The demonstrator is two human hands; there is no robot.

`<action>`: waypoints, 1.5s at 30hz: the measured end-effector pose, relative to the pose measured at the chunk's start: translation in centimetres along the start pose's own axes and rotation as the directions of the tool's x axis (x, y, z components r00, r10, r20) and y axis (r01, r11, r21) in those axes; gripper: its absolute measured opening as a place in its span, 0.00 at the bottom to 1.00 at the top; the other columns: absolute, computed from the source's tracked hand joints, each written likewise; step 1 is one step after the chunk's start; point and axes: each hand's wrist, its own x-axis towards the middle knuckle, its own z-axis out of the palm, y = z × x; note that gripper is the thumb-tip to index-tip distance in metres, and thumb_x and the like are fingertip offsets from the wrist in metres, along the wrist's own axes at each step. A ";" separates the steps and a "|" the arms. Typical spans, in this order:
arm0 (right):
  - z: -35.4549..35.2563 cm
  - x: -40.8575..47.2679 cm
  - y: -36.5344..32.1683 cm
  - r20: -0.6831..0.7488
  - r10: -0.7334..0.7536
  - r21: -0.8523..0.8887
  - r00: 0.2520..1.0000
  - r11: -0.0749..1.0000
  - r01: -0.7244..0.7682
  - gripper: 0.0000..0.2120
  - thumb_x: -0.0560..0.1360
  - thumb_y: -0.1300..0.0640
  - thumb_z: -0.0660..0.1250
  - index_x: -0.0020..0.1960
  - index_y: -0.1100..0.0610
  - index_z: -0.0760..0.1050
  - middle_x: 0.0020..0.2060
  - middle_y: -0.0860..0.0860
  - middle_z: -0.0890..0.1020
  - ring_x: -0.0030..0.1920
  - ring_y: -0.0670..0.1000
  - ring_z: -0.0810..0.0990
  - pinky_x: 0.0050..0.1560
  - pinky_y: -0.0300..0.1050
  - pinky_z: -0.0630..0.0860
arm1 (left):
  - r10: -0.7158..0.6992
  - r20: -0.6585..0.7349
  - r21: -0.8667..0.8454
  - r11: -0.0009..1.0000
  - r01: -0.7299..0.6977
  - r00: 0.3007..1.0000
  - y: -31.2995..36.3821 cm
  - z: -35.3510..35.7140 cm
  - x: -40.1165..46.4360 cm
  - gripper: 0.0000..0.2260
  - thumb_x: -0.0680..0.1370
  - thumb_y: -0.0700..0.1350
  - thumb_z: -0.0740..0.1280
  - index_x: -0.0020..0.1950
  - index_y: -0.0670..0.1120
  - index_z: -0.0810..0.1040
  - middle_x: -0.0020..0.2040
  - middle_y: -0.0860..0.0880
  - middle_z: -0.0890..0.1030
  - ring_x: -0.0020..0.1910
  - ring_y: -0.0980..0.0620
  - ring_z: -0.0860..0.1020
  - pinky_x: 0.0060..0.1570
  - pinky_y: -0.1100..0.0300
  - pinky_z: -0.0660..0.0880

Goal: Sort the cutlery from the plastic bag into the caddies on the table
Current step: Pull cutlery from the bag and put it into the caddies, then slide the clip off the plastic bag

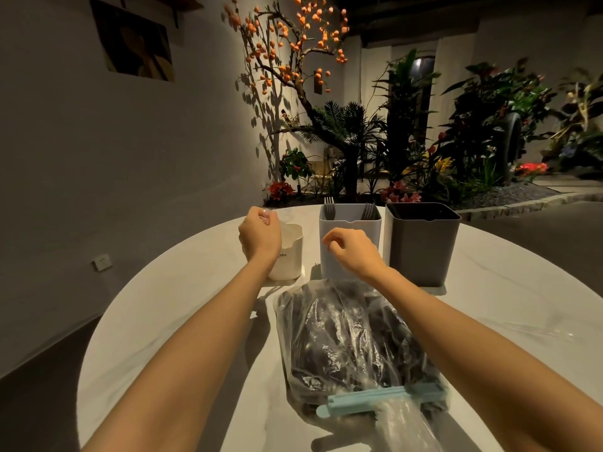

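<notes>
A clear plastic bag (352, 337) full of dark cutlery lies on the round white table (169, 321), with a light blue clip (375, 401) across its near end. Behind it stand three caddies: a white round caddy (291, 256), a light grey caddy (349, 220) and a dark grey caddy (422, 246). Two dark forks (329, 207) stick up from the light grey one. My left hand (259, 233) hovers over the white caddy's left rim with fingers curled into a fist, nothing visible in it. My right hand (354, 251) hangs before the light grey caddy, fingers loosely curled and empty.
The table's curved edge runs along the left and far side. A bed of plants and a tree with orange fruit (293, 44) stand beyond the table. A grey wall with a socket (101, 261) is at the left.
</notes>
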 end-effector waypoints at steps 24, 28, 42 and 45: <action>-0.1 -0.4 0.7 0.019 0.004 0.083 1.000 0.997 -0.006 0.10 0.81 0.54 0.58 0.54 0.53 0.77 0.38 0.47 0.82 0.41 0.51 0.81 0.48 0.57 0.80 | 0.207 0.400 -0.049 0.978 -0.205 0.893 0.0 2.6 -2.3 0.18 0.83 0.48 0.56 0.40 0.44 0.78 0.33 0.51 0.77 0.33 0.56 0.74 0.37 0.62 0.70; -2.2 -2.3 0.5 -0.011 0.010 0.087 1.000 0.996 -0.009 0.10 0.81 0.54 0.59 0.52 0.55 0.78 0.35 0.49 0.82 0.37 0.49 0.81 0.45 0.54 0.79 | 0.227 0.485 -0.122 0.974 -0.192 0.844 1.3 3.0 -4.9 0.18 0.83 0.49 0.57 0.35 0.48 0.75 0.30 0.50 0.77 0.31 0.52 0.75 0.40 0.55 0.74; -7.7 -11.2 4.6 -0.144 0.200 0.067 0.969 0.979 -0.193 0.15 0.80 0.52 0.55 0.37 0.51 0.73 0.35 0.51 0.81 0.37 0.53 0.80 0.45 0.57 0.80 | 0.294 0.672 -0.154 0.953 -0.260 0.679 5.7 5.1 -16.2 0.23 0.84 0.51 0.54 0.32 0.47 0.75 0.30 0.51 0.78 0.34 0.51 0.77 0.48 0.53 0.75; -8.2 -13.4 5.7 -0.162 0.238 0.058 0.958 0.971 -0.231 0.15 0.81 0.52 0.55 0.42 0.54 0.77 0.34 0.49 0.81 0.35 0.50 0.80 0.44 0.56 0.80 | 0.323 0.705 -0.203 0.945 -0.257 0.632 6.1 5.6 -18.9 0.22 0.85 0.49 0.53 0.34 0.46 0.74 0.32 0.51 0.76 0.34 0.53 0.75 0.46 0.54 0.74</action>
